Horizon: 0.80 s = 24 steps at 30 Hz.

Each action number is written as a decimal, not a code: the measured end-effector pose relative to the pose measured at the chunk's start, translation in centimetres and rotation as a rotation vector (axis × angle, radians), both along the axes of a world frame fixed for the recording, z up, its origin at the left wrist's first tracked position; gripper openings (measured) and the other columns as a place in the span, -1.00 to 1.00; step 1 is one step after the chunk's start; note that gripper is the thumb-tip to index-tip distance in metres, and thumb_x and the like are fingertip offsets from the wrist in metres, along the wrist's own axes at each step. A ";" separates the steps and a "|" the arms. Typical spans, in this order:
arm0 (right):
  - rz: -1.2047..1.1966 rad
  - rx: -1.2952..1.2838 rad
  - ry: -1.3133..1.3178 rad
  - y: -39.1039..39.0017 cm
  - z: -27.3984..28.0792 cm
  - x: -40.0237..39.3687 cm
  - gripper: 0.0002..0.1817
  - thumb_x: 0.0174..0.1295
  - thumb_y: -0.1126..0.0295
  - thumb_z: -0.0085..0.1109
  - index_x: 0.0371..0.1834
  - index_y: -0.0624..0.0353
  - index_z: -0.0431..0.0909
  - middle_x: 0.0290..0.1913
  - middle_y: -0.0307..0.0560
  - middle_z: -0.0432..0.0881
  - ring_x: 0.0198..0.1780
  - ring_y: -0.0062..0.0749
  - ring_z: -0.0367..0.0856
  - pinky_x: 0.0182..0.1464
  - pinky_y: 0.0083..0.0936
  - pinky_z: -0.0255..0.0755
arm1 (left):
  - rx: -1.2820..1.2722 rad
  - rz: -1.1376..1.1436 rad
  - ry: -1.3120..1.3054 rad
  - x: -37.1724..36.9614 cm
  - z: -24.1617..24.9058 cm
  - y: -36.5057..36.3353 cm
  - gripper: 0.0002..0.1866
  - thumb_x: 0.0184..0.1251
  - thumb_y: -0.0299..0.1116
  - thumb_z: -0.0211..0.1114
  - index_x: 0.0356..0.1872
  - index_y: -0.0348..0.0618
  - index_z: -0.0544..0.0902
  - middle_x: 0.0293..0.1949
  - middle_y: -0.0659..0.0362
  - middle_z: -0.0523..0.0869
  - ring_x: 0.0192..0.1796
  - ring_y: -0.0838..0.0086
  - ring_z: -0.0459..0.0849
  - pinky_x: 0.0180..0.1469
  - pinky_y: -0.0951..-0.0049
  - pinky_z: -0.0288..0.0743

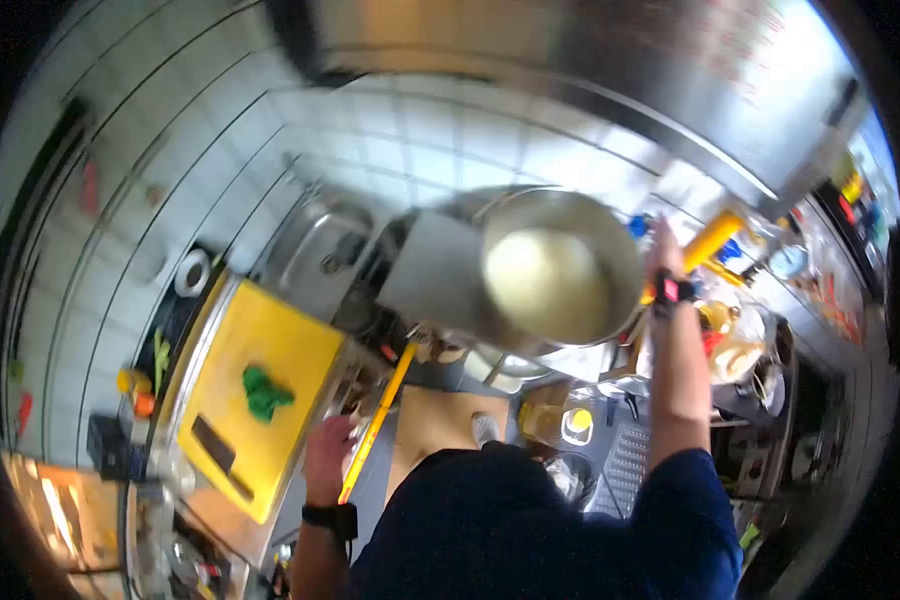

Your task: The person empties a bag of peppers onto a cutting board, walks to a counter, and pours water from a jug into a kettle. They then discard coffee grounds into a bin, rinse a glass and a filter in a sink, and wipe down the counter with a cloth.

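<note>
My right hand (663, 252) reaches out along the right side of a large metal pot (620, 235) holding pale liquid (545, 280). It is blurred, and I cannot make out whether its fingers hold anything. Just to its right is a thick yellow cylindrical object (713, 240). My left hand (330, 450) hangs low with its fingers loosely apart and nothing seen in them. It is between the yellow cutting board (285, 335) and a long thin yellow stick (380, 415). On the board lie a dark green bundle (265, 393) and a broad-bladed knife (213, 445).
A steel sink (310, 245) is at the back left, with a grey panel (432, 270) between it and the pot. A steel hood (670, 80) overhangs the back. Below the pot stands a yellow-capped jug (576, 422). Cluttered containers (740, 340) crowd the right.
</note>
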State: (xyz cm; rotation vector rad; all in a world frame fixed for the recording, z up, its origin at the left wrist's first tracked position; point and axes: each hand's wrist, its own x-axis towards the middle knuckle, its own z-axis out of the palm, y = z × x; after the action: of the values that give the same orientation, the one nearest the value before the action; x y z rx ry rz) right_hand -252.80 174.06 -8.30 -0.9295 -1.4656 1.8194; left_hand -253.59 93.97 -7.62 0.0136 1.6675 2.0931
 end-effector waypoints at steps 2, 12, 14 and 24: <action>0.294 -0.039 0.032 -9.4 6.1 4.7 -0.34 0.60 -0.06 -0.20 0.50 0.25 0.30 0.45 -0.04 0.33 0.36 -0.26 0.34 0.32 -0.37 0.30 | 0.621 -0.008 -0.216 -1.9 4.6 2.5 -0.08 0.51 0.45 -0.24 0.45 -0.21 0.38 0.41 -0.16 0.49 0.46 0.02 0.44 0.48 -0.10 0.28; 0.533 -0.223 -0.275 -34.0 7.8 17.5 -0.18 0.54 -0.19 -0.11 0.59 0.28 0.19 0.58 0.05 0.29 0.57 -0.10 0.25 0.58 -0.15 0.06 | 0.849 -0.196 -0.167 -4.1 8.7 -0.6 0.13 0.30 0.67 -0.33 0.62 -0.09 0.14 0.56 -0.26 0.22 0.58 -0.09 0.21 0.54 -0.27 0.07; 0.544 -0.221 -0.277 -35.7 6.7 18.8 -0.19 0.54 -0.18 -0.09 0.59 0.29 0.20 0.57 0.05 0.32 0.56 -0.12 0.28 0.57 -0.17 0.08 | 0.857 -0.248 -0.182 -4.3 8.6 -1.0 0.14 0.31 0.66 -0.33 0.64 -0.10 0.07 0.58 -0.27 0.18 0.60 -0.09 0.18 0.54 -0.27 0.05; 0.873 0.976 0.023 -52.8 14.2 7.0 -0.65 0.11 0.42 0.51 0.01 0.12 0.77 0.23 0.01 0.66 0.27 -0.08 0.60 0.33 -0.25 0.46 | 0.724 -0.382 -0.213 -0.9 9.3 0.9 0.20 0.21 0.73 -0.33 0.68 0.05 -0.15 0.57 -0.42 0.05 0.60 -0.26 0.10 0.56 -0.33 -0.06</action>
State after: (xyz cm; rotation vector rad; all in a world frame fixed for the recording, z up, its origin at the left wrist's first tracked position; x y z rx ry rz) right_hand -245.80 121.23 5.90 0.2720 -2.5891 1.2295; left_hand -254.51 94.88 1.67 0.3001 0.6561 2.1757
